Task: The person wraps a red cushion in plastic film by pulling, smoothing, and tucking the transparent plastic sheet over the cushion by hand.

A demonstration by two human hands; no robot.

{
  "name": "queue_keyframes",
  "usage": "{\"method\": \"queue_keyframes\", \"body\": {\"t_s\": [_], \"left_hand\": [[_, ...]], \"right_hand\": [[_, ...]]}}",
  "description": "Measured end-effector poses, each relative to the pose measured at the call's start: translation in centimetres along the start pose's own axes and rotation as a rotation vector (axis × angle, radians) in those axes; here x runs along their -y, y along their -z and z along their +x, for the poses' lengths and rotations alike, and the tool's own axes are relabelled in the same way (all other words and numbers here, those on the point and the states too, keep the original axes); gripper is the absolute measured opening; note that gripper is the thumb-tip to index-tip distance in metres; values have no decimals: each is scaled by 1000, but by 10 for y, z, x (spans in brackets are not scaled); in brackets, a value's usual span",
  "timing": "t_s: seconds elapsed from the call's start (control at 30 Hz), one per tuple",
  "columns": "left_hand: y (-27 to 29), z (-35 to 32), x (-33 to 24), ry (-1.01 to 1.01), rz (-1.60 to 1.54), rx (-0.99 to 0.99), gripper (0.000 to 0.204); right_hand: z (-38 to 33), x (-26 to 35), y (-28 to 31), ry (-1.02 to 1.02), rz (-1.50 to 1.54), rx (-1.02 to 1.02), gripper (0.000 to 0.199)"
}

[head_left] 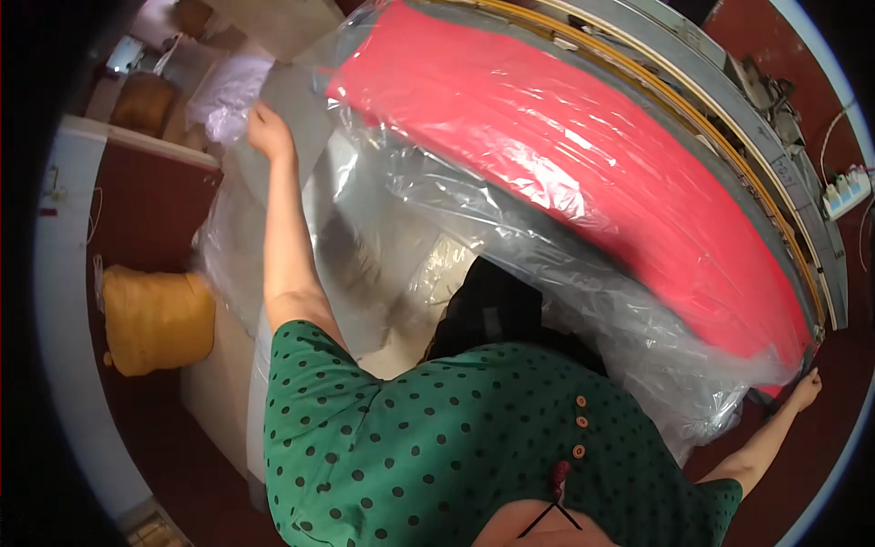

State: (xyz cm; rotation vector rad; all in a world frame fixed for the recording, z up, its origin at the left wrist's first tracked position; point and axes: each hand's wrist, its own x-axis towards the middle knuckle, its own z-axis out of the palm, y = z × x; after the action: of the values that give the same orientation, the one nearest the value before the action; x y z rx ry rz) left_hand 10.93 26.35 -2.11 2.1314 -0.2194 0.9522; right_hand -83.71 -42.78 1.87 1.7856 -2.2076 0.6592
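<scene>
A long red sheet-like bundle (583, 164) wrapped in clear plastic film (510, 246) lies across a long grey table with a yellow strip along its far edge (729, 137). My left hand (267, 132) reaches far out to the upper left and grips the loose end of the clear plastic. My right hand (806, 390) stretches to the lower right and holds the other end of the wrapped red bundle near the table's corner. My green dotted top (456, 447) fills the lower middle.
A yellow sack (157, 319) sits on the dark red floor at left beside a white ledge. A white power strip (846, 193) lies at the right. Bags and boxes (146, 100) crowd the upper left. A dark object (492, 310) lies under the plastic.
</scene>
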Motion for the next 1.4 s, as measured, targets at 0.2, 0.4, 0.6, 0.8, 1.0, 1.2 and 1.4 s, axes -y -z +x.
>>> {"method": "queue_keyframes", "body": {"t_s": [0.2,0.4,0.6,0.8,1.0,1.2,1.4], "left_hand": [[11,-151,84,-202,306,558,17],[79,-140,114,32,514,398,12],[140,-100,139,684,-312,-87,13],[161,-78,-102,250,-882,535,15],[199,-99,-277,-473,-720,737,5],[207,-91,-287,-721,-927,908,70],[156,-94,-129,-607,197,1185,36]], "right_hand": [[14,33,-12,305,263,17,45],[22,124,1,559,613,139,41],[-85,295,60,759,813,271,30],[-325,472,166,1293,931,777,20],[-498,507,230,1831,1301,788,54],[-485,494,259,1613,1746,1427,19],[-372,486,291,964,2083,1963,12]]}}
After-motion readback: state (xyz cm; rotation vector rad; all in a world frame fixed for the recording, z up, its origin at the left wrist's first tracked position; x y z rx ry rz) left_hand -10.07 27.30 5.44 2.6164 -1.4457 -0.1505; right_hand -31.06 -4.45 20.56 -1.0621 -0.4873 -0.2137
